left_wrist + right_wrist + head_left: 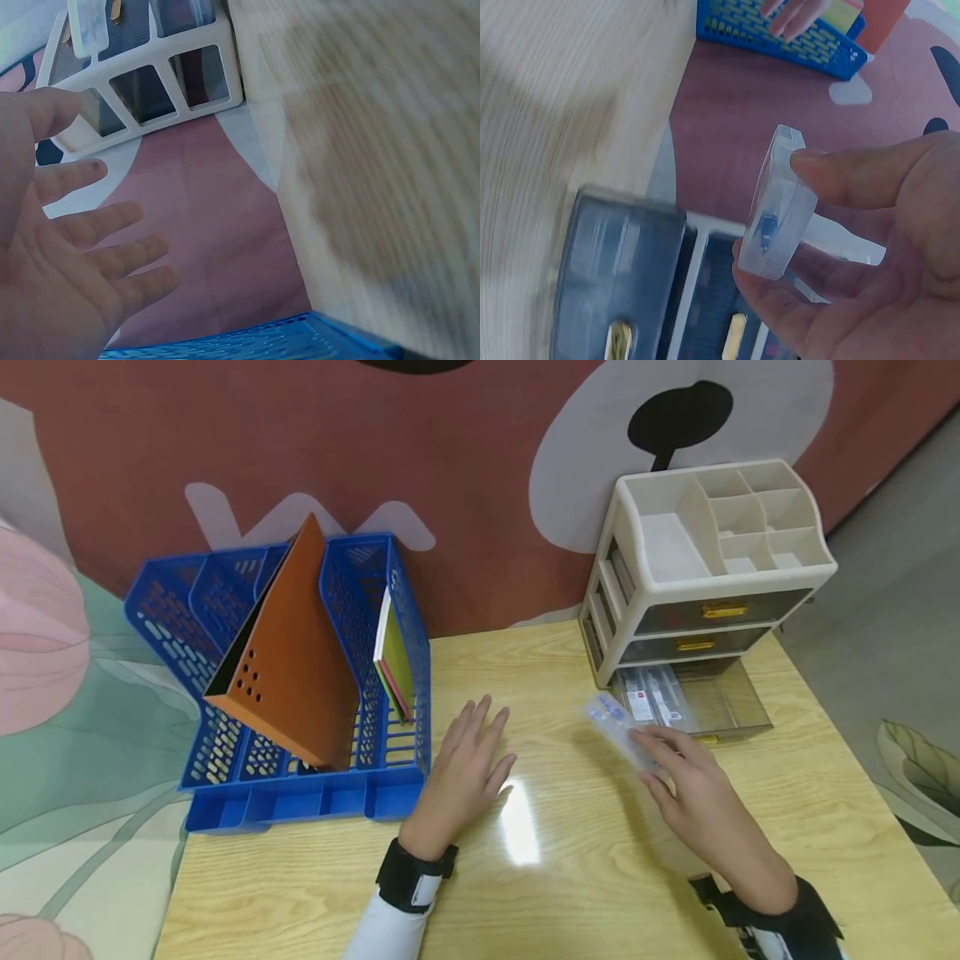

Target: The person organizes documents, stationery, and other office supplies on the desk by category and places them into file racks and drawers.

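My right hand (693,785) pinches a small clear plastic case (618,727) with blue bits inside, held just in front of the open bottom drawer (693,702) of a beige drawer unit (705,568). In the right wrist view the clear case (776,206) sits between thumb and fingers (855,180). My left hand (465,768) lies flat with its fingers spread on the wooden table (570,860), beside the blue file rack (292,693). The left wrist view shows the left hand's straight fingers (97,225).
The blue file rack holds an orange folder (288,652) and a yellow-green booklet (396,660). The open drawer contains a few flat packets (652,697). The unit's top tray (723,522) has several compartments. A painted wall stands behind; the table edge runs along the right.
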A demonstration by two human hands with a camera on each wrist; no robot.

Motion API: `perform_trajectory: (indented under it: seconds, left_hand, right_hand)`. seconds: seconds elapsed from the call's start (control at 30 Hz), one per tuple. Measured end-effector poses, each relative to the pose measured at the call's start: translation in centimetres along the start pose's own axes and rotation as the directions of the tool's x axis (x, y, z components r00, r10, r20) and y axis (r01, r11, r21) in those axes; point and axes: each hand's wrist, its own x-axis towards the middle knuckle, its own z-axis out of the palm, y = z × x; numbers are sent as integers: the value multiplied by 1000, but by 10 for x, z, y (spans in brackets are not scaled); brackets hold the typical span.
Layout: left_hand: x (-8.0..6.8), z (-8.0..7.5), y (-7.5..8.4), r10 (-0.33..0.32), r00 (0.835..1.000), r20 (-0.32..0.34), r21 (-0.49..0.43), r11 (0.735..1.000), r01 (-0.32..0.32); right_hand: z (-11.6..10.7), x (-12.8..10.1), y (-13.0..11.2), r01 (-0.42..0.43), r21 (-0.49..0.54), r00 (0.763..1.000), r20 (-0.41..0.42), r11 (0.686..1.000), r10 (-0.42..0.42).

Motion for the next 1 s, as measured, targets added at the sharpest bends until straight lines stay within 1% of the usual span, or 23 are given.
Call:
perform_trajectory:
  seconds: [0.23,0.4,0.63,0.77,0.9,1.0]
  left_hand:
    - [-5,-5,-1,5,1000,2,38,999,-5]
    - [-12,-7,-3,13,1000,18,76,997,-14]
    - [-20,-10,-6,57,998,21,146,988,-59]
    - [-26,-9,-7,74,997,37,174,981,-80]
    - [-32,-9,-7,77,994,72,190,978,-89]
    - [-36,-10,-7,69,993,98,199,976,-88]
  right_hand:
    - [-14,-4,11,-8,-58,1000,-8,998,7]
    - [-26,-8,25,-9,-108,1000,-13,994,8]
    - [-43,-5,48,-8,-190,1000,-24,982,4]
    - [-49,0,62,-11,-238,1000,4,971,13]
    - [-52,8,76,-32,-276,997,61,961,51]
    - [-53,16,87,-16,-294,993,105,956,49]
